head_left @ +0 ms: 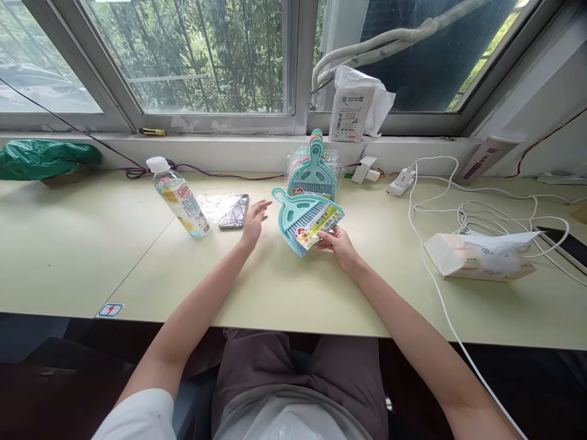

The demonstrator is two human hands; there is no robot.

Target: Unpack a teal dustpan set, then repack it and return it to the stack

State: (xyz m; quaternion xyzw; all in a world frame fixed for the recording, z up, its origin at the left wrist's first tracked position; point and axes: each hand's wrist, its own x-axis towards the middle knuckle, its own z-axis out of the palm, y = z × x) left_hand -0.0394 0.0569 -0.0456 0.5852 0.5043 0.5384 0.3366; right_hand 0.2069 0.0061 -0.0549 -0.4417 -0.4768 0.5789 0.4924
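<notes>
A teal dustpan and brush set (308,218) with a yellow-green printed label is tilted above the table, its handle pointing to the upper left. My right hand (338,246) grips it at the lower right edge, by the label. To its left, my left hand (255,223) is apart from the set, fingers stretched out and holding nothing. Close beside that hand lies a smartphone (234,211), partly on a clear plastic wrapper (211,206). Behind the held set, more dustpan sets (314,168) in clear wrapping lean against the wall under the window.
A drink bottle (180,198) stands left of the phone. To the right are a tissue pack (479,255), a tangle of white cables (486,214) and a dark tablet-like device (566,244). A green plastic bag (48,159) lies far left. A white package (353,110) rests on the sill.
</notes>
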